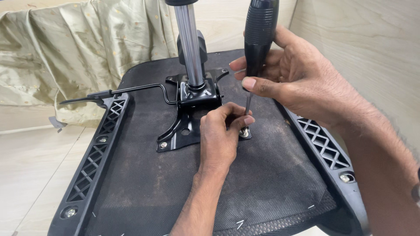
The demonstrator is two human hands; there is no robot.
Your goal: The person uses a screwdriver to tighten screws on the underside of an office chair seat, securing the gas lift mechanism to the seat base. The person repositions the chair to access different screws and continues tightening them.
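The scene is lit brightly and evenly by soft, diffuse light. Bright streaks of glare are seen on the chrome column (pixel 190 48) at upper centre and on the glossy black plate (pixel 186 120) beneath it. Only faint shadows are cast under the hands. Focus is held sharp centrally; slight stretching is noticed toward the frame edges.

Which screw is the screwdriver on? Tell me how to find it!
Find the upturned black chair seat and the shiny black metal plate bolted at its middle, under the chrome post. The screw sits at the plate's near right corner. Unlike the bare screw at the near left corner, it has the screwdriver tip on it and left hand fingers beside it.
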